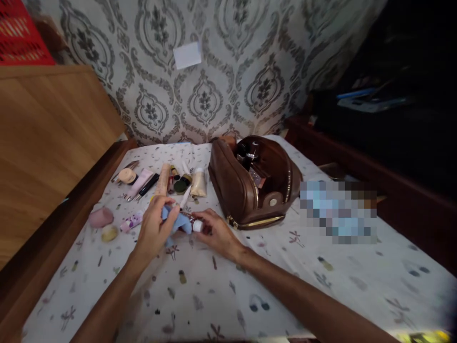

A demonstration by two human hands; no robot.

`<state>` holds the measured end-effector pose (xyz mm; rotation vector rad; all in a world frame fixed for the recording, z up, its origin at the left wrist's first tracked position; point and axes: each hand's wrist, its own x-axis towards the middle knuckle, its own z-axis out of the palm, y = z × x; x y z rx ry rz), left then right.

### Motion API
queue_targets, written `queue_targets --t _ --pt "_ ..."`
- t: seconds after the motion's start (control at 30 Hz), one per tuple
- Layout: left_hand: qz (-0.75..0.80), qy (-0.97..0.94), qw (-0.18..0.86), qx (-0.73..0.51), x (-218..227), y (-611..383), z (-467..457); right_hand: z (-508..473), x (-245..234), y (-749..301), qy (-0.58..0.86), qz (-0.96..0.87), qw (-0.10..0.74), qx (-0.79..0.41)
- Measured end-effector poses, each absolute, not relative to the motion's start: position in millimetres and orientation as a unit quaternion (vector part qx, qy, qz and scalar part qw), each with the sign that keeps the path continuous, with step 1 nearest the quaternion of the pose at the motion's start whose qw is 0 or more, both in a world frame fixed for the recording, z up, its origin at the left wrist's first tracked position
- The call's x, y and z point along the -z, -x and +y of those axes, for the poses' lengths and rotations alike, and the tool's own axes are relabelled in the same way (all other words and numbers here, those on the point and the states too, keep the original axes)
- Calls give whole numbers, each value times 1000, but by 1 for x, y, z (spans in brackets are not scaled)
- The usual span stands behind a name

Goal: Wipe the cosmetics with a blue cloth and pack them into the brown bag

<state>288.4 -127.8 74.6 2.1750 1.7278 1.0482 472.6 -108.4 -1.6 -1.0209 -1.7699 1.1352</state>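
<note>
Left hand (pixel 154 228) grips blue cloth (pixel 183 224) over printed sheet (pixel 193 295); right hand (pixel 222 237) pinches small white-capped item (pixel 197 226) against the cloth. Just beyond, cosmetics (pixel 164 175) lie loosely spread. Open brown bag (pixel 233 190) sits to their right, small items (pixel 257 177) inside. Patterned wall (pixel 205 97) behind, white rectangle (pixel 187 55) on it.

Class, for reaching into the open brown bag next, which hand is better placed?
Probably the right hand: it is nearer the brown bag, though holding a white-capped item; the left hand, farther away, holds blue cloth.
</note>
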Motion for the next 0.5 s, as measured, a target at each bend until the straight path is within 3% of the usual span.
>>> queue_targets --t 0.1,0.23,0.5 --pt "475 -813 71 -329 -60 -308 -139 -109 2 -474 398 -693 400 -448" --pt "355 -890 -27 -284 -32 -311 -145 -111 -1 -476 402 -690 408 -442" --pt "342 -889 -150 -265 -11 -258 -132 -113 1 -473 422 -591 414 -549"
